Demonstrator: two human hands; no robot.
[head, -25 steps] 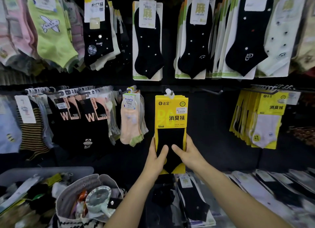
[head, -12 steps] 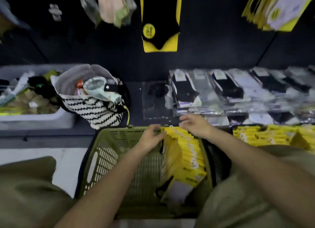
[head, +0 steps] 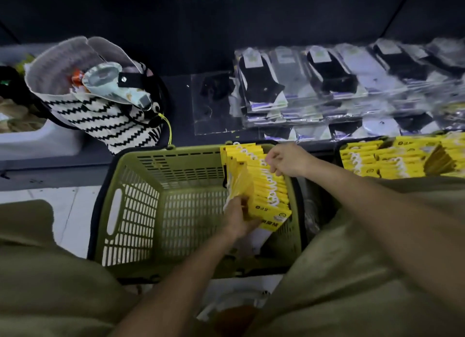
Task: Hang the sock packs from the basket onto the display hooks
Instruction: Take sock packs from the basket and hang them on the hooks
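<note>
The green basket (head: 120, 175) sits on the floor, near centre. The sock packs (head: 266, 185) stand in a row along its right wall. The left hand (head: 239, 218) grips several packs at the near end. The right hand (head: 289, 160) pinches pack tops at the far end. A striped bag (head: 105, 120) stands far left of the basket.

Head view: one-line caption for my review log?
Left hand and right hand grip yellow sock packs standing in the green basket.
</note>
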